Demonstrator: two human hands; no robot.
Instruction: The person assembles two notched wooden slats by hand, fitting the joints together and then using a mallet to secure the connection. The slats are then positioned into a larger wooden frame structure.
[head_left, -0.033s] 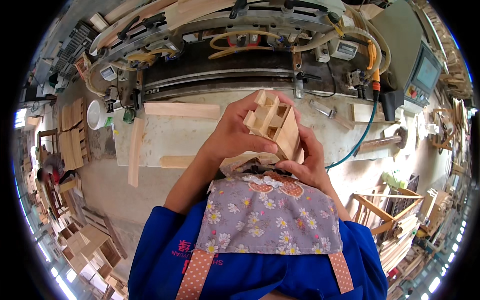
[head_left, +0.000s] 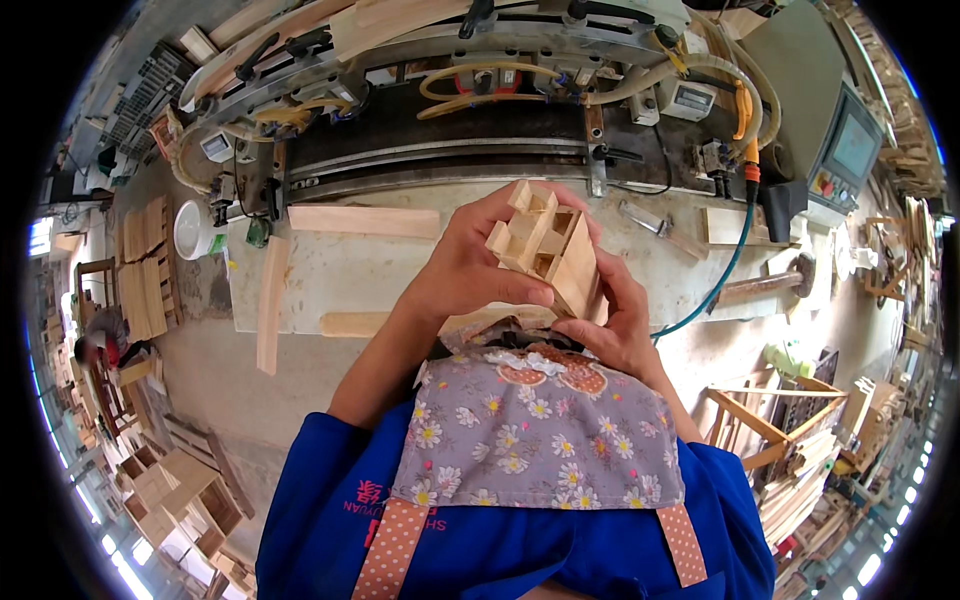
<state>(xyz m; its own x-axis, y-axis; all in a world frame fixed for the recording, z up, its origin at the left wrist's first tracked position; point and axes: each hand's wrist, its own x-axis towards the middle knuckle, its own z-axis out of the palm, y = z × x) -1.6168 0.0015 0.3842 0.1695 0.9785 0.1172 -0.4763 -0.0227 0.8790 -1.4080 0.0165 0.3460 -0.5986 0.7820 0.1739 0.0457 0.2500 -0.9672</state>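
Both of my hands hold a notched wooden block [head_left: 572,270] of light wood above the bench's near edge. Its upper end shows square slots and raised prongs; I cannot tell whether it is one piece or several held together. My left hand [head_left: 478,262] wraps its left side, with the thumb lying along the near face and the other fingers behind. On the right side, my right hand [head_left: 622,325] grips it lower down, its thumb near the bottom corner. The far side of the block is hidden.
On the pale bench [head_left: 340,270] lie wooden strips [head_left: 365,221], a chisel-like tool [head_left: 665,228] and a hammer [head_left: 760,285]. A teal air hose [head_left: 715,290] hangs at the right. Behind stands a clamping machine [head_left: 430,150] with a control panel [head_left: 850,150]. A white bucket [head_left: 190,230] is at the left.
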